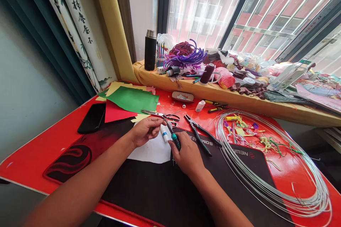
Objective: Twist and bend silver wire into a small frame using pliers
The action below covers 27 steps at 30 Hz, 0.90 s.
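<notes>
Here, right hand [187, 156] clamped on teal-handled tool [175, 139], left hand [145, 131] pinched together, whatever it grips hidden.

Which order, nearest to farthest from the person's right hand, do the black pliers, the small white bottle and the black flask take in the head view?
1. Black pliers: on the mat, just right of the right hand.
2. Small white bottle: farther back on the red table.
3. Black flask: far back left, on the window sill.
</notes>
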Motion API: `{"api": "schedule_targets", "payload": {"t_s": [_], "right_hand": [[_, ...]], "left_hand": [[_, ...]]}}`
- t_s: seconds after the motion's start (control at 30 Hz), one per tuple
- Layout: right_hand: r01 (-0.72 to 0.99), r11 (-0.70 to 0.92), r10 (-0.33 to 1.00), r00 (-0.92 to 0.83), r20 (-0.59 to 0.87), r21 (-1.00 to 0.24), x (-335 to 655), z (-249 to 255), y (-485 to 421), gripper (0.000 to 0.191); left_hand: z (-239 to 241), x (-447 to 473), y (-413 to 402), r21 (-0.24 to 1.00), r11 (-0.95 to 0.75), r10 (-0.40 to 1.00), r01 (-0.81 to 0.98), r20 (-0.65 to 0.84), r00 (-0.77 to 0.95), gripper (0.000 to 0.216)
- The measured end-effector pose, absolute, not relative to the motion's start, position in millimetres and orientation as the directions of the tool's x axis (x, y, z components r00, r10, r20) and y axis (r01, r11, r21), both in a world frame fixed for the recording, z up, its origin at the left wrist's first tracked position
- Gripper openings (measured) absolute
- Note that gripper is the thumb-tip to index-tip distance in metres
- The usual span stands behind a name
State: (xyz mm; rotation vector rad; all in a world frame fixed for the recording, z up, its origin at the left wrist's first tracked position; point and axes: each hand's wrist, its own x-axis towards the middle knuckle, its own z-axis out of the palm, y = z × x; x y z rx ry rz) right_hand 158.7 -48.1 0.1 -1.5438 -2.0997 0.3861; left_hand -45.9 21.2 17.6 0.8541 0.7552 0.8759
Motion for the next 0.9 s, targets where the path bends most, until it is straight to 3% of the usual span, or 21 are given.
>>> {"api": "schedule_targets", "payload": {"t_s": [0.63, 0.9], "right_hand": [[0.841, 0.286, 0.958, -0.244, 0.15, -0.46, 154.8, 2.0, -49.6, 0.023], [0.84, 0.288, 0.956, -0.229, 0.181, -0.46, 157.4, 3.0, -48.5, 0.022]], "left_hand": [[20.0, -53.2, 26.6, 0.795, 0.523, 0.808, -0.307, -0.348, 0.475, 0.02], [22.4, -53.4, 28.0, 0.785, 0.516, 0.831, -0.344, -0.361, 0.424, 0.048]]}}
